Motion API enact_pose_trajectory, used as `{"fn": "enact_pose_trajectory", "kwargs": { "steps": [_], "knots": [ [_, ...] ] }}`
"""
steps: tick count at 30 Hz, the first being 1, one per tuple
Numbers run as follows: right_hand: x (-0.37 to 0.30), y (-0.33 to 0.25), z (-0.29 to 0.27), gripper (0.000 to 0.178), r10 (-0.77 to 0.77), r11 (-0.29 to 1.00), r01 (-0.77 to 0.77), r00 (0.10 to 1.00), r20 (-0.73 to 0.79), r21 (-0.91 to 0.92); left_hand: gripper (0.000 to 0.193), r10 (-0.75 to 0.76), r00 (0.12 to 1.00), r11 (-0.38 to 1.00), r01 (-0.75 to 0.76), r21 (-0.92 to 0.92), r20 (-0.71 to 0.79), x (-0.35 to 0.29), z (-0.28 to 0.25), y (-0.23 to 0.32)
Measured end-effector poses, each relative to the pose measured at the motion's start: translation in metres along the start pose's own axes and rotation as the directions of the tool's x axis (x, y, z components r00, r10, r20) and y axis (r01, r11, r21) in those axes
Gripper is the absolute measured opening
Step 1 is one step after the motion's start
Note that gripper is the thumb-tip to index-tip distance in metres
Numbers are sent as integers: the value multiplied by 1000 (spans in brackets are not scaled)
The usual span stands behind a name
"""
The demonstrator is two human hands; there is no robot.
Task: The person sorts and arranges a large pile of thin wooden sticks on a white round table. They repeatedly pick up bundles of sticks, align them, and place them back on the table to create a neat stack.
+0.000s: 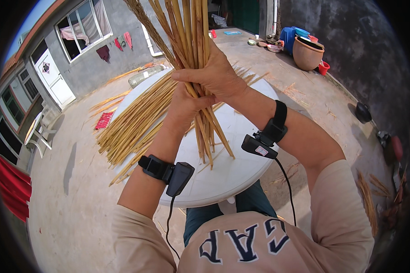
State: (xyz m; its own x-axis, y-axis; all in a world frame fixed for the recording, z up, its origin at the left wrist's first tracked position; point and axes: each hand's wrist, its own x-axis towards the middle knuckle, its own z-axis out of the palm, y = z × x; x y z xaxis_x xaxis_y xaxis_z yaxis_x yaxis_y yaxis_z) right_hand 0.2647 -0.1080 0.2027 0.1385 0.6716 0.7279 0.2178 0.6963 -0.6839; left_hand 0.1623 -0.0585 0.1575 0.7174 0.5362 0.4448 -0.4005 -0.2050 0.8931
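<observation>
A bundle of dry yellow-brown stalks (193, 34) stands upright in front of me, held in both hands above the table. My right hand (212, 75) wraps round it from the right. Just below, my left hand (187, 102) closes round the same bundle, the two hands touching. The lower ends of the stalks (208, 136) splay apart beneath my hands, over the tabletop. A large pile of similar stalks (136, 118) lies on the left part of the round white table (232, 177). The tops of the held stalks run out of view.
A clay pot (307, 53) with a red bucket (324, 68) and a blue container (288, 38) stands by the right wall. Loose stalks are scattered on the ground (300, 91). A white stool (37, 132) stands far left. Straps with cabled black devices (180, 179) circle my forearms.
</observation>
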Motion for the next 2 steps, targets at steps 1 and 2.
{"fn": "enact_pose_trajectory", "kwargs": {
  "steps": [1,2],
  "knots": [
    [1,1,1,73,9,999,-9,1000,15,33,44,-1,1000,1000,2,-17,26,1,-2,0],
    [2,2,2,75,17,998,-19,999,29,66,45,-2,999,999,4,-34,52,1,-3,0]
  ]
}}
